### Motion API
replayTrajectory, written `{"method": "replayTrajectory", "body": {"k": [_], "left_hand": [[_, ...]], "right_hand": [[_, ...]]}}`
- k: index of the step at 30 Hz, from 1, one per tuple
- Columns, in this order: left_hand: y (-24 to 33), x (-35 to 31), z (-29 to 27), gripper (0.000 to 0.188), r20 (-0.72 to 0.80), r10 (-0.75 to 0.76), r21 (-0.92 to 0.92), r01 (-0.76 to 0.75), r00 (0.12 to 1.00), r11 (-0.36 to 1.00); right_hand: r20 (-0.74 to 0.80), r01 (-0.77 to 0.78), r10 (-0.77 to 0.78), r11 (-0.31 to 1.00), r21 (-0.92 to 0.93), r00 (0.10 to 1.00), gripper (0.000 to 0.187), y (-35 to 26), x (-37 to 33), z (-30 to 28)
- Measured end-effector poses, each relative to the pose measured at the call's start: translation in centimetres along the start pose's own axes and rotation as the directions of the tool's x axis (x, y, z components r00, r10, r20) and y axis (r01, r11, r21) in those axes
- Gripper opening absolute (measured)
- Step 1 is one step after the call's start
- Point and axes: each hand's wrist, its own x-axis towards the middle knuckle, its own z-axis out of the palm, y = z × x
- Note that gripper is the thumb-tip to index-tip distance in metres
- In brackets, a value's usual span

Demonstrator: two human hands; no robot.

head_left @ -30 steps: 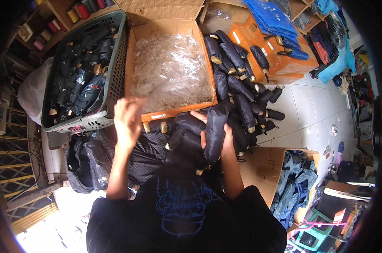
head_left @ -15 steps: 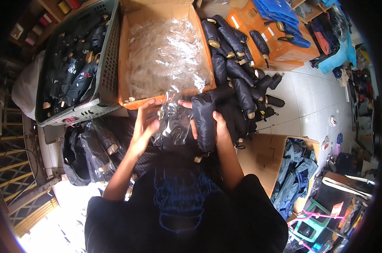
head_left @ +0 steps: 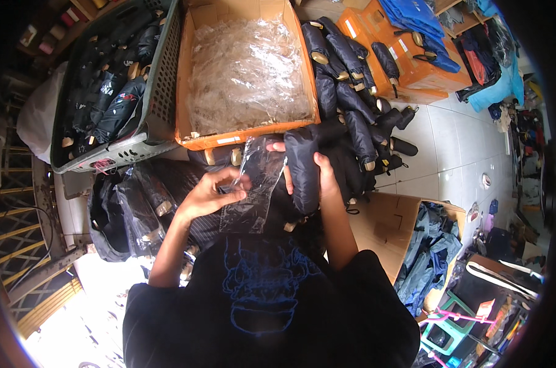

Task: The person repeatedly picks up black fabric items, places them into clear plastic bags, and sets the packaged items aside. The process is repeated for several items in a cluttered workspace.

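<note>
My right hand [head_left: 328,176] is wrapped around a black cylindrical folded umbrella in a fabric sleeve [head_left: 302,175], held upright in front of my chest. Beside it hangs a clear plastic bag [head_left: 253,205], its upper edge near my right fingertips. My left hand [head_left: 212,195] is at the bag's left edge, thumb and fingers apart and slightly curved. Its fingertips overlap the bag and are a little blurred. Just beyond both hands stands an orange-edged cardboard box [head_left: 247,138] full of clear plastic bags [head_left: 247,73].
A grey plastic crate [head_left: 161,92] packed with dark umbrellas stands at the left. Several black sleeved umbrellas [head_left: 351,92] are piled right of the box, near orange cartons [head_left: 407,73]. An open carton [head_left: 376,230] of dark fabric sits at lower right.
The plastic bag has straightened out and hangs lower. My left hand has moved down and inward against its edge. The umbrella has shifted slightly right in my right hand.
</note>
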Motion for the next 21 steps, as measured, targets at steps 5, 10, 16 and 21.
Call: {"method": "replayTrajectory", "body": {"k": [5, 10, 16, 21], "left_hand": [[0.8, 2.6, 1.0, 0.021, -0.339, 0.035, -0.204, -0.11, 0.94, 0.973], [2.6, 4.6, 0.6, 0.014, -0.618, 0.044, -0.211, -0.22, 0.785, 0.952], [2.5, 5.8, -1.3, 0.017, -0.664, 0.008, -0.285, -0.262, 0.747, 0.922], [0.7, 6.1, -3.6, 0.021, -0.691, 0.004, -0.373, -0.361, 0.723, 0.855]], "right_hand": [[-0.008, -0.108, 0.107, 0.99, -0.09, 0.994, 0.085, 0.8, 0.7, 1.2], [0.028, -0.195, 0.194, 0.981, 0.022, 0.981, 0.081, 1.8, -0.3, 1.4], [-0.018, -0.317, 0.316, 0.945, -0.078, 0.949, 0.08, 2.5, -1.8, 1.8], [0.015, -0.303, 0.303, 0.953, -0.023, 0.953, 0.071, 2.5, -2.2, 0.7]]}}
